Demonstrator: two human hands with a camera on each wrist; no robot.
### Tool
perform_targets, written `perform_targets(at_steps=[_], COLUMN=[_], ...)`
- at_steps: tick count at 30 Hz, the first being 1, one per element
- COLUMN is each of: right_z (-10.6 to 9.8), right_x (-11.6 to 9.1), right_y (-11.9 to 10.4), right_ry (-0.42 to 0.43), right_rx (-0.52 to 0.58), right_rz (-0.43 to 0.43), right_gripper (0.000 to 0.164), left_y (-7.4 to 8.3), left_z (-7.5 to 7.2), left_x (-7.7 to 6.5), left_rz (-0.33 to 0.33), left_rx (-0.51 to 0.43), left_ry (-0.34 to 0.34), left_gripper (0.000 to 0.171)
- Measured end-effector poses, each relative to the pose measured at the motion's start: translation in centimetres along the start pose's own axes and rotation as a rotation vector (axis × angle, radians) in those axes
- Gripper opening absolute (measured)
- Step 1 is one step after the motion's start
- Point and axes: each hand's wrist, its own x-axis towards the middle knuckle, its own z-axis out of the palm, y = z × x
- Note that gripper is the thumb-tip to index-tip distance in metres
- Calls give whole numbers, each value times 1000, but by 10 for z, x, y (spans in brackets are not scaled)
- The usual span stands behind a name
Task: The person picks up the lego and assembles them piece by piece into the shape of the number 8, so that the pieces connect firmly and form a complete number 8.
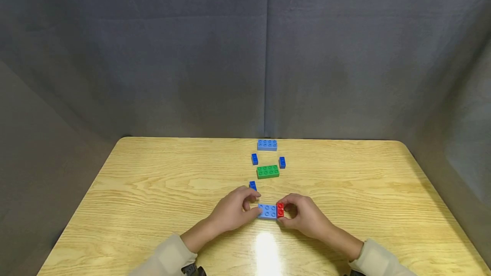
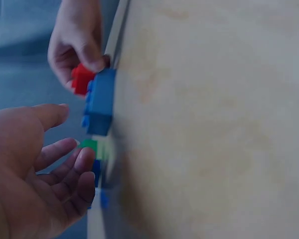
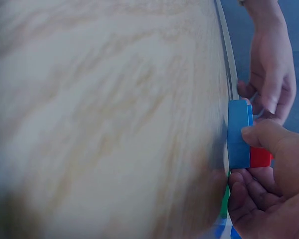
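Note:
A light blue toy building brick [image 1: 267, 216] lies near the front of the table, with a small red brick [image 1: 281, 210] on top of its right end. My right hand [image 1: 307, 217] pinches the red brick between thumb and fingers; in the right wrist view the thumb also reaches the side of the light blue brick [image 3: 238, 132]. At the left end hovers my left hand [image 1: 232, 208], its fingers loosely bent. The left wrist view shows a gap between this hand [image 2: 37, 164] and the light blue brick [image 2: 102, 102].
Just beyond my left fingers lies a small dark blue brick [image 1: 252, 185]. Farther back are a green brick [image 1: 268, 172], two more small dark blue bricks [image 1: 255, 159] and another light blue brick [image 1: 267, 145]. Grey cloth [image 1: 192, 76] hangs behind the wooden table [image 1: 153, 173].

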Motion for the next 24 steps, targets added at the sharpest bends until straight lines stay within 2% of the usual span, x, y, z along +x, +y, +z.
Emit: perform_targets(at_steps=[6,10,17,24], right_z=[0,0,0,0], right_x=[0,0,0,0], right_y=[1,1,2,2], right_ry=[-2,1,5,8], right_rx=[-8,-6,7,8], right_rz=[1,2,3,-1], right_gripper=[24,24,24,24], left_y=[-2,-5,-15,-25], left_z=[-14,-18,-18,-13], left_x=[11,20,31,34], left_rz=[25,30,-17,-52], left_rx=[-43,-70,-89,-84], left_ry=[66,103,84,78], left_gripper=[36,40,46,45])
